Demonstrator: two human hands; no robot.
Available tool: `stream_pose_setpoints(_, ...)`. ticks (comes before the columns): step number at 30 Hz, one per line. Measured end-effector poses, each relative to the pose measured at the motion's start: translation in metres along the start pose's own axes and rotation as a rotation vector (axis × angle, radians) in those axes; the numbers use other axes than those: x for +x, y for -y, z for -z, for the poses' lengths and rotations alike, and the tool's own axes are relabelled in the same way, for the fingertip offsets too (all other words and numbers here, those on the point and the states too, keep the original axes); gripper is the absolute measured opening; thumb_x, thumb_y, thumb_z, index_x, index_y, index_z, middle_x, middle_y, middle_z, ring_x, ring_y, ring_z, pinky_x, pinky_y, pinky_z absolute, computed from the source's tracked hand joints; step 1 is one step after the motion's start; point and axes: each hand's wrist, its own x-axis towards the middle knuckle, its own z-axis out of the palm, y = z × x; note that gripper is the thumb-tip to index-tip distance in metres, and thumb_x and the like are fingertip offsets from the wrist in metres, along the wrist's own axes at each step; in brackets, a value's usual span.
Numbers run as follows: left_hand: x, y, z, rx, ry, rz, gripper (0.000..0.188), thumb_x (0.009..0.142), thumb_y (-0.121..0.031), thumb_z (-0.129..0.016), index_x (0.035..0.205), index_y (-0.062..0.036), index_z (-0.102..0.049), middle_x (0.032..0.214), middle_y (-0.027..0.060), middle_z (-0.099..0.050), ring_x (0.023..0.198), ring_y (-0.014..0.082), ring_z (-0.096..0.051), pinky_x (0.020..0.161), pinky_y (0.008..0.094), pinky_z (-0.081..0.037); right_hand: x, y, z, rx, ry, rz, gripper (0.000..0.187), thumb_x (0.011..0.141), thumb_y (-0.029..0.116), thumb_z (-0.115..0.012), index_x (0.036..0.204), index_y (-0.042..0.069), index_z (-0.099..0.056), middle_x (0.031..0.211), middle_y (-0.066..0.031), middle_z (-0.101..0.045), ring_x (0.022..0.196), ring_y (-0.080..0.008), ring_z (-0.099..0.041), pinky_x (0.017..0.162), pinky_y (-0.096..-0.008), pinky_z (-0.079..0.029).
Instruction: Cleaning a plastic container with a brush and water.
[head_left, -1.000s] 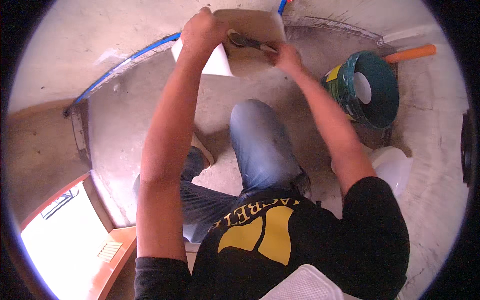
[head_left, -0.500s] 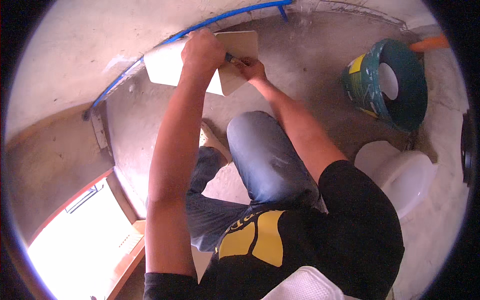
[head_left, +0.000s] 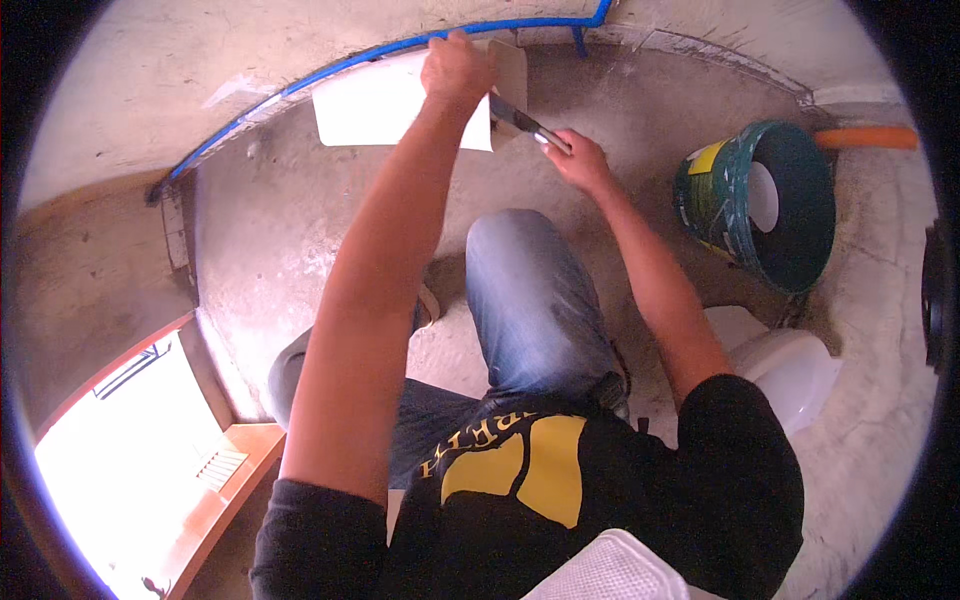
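At the far side of the scene, left of the middle, a white, box-like piece with rounded corners (head_left: 385,102) is held up beside a thin blue pipe (head_left: 400,46) that runs along the foot of the pale, rough wall (head_left: 250,60). The left hand (head_left: 458,72) is bent over the upper part of this piece, gripping it; how tightly the fingers are curled cannot be told. The piece's left face is bright white, while its right face lies in beige shadow.

To the right and slightly nearer, the right hand (head_left: 580,162) is closed around a slim tool, dark and flat at its far end and silvery by the fingers (head_left: 562,146). The tool (head_left: 517,115) slants left toward the shaded face; whether its tip touches cannot be told.

On the grey concrete floor (head_left: 270,230), well apart on the right, is a dark green round bucket with a yellow patch (head_left: 740,205), a white rounded thing (head_left: 763,196) showing inside. An orange pole-like piece (head_left: 866,138) lies beyond it, and a glossy white bowl (head_left: 795,378) stands nearer.
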Motion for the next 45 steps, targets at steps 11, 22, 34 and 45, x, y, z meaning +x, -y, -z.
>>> stream_pose_setpoints(11, 0.004, -0.025, -0.027, -0.155, 0.052, -0.025, 0.062, 0.077, -0.048, -0.067, 0.121, -0.0052, -0.056, 0.132, 0.0268, -0.044, 0.115, 0.0407, -0.052, 0.097, 0.0468, -0.044, -0.03, -0.005, -0.014, 0.249, -0.052, -0.109, 0.036, 0.085, 0.031, -0.062, 0.11, 0.005, -0.06, 0.091, -0.0142, -0.066, 0.084, -0.0282, -0.064, 0.077, -0.0371, -0.049)
stream_pose_setpoints(22, -0.026, 0.006, -0.034, 0.24, 0.06, -0.813, 0.069, 0.066, -0.016, -0.07, 0.132, -0.016, -0.049, 0.148, 0.0166, -0.028, 0.134, 0.0374, -0.033, 0.104, 0.05, -0.038, -0.011, -0.064, -0.008, 0.153, -0.305, -0.19, 0.033, 0.084, 0.032, -0.063, 0.101, 0.004, -0.062, 0.086, -0.0165, -0.065, 0.079, -0.031, -0.063, 0.073, -0.0399, -0.049)
stream_pose_setpoints(34, -0.014, -0.02, -0.05, 0.744, 0.313, -1.137, 0.067, 0.072, -0.034, -0.074, 0.129, -0.0081, -0.051, 0.135, 0.0097, -0.049, 0.131, 0.0241, -0.039, 0.115, 0.0494, -0.017, -0.001, -0.09, 0.048, 0.114, -0.28, -0.499, 0.044, 0.083, 0.041, -0.063, 0.104, 0.003, -0.064, 0.09, -0.0189, -0.067, 0.085, -0.0369, -0.064, 0.075, -0.0437, -0.048)
stream_pose_setpoints(45, -0.021, -0.008, -0.048, 0.784, 0.409, -1.249, 0.039, 0.078, -0.044, -0.064, 0.099, -0.012, -0.069, 0.106, 0.0124, -0.066, 0.11, 0.0292, -0.056, 0.102, 0.0409, -0.038, -0.028, -0.043, 0.061, 0.317, -0.251, -0.486, 0.042, 0.083, 0.037, -0.061, 0.1, -0.002, -0.064, 0.086, -0.0223, -0.065, 0.083, -0.0378, -0.063, 0.072, -0.0439, -0.048)
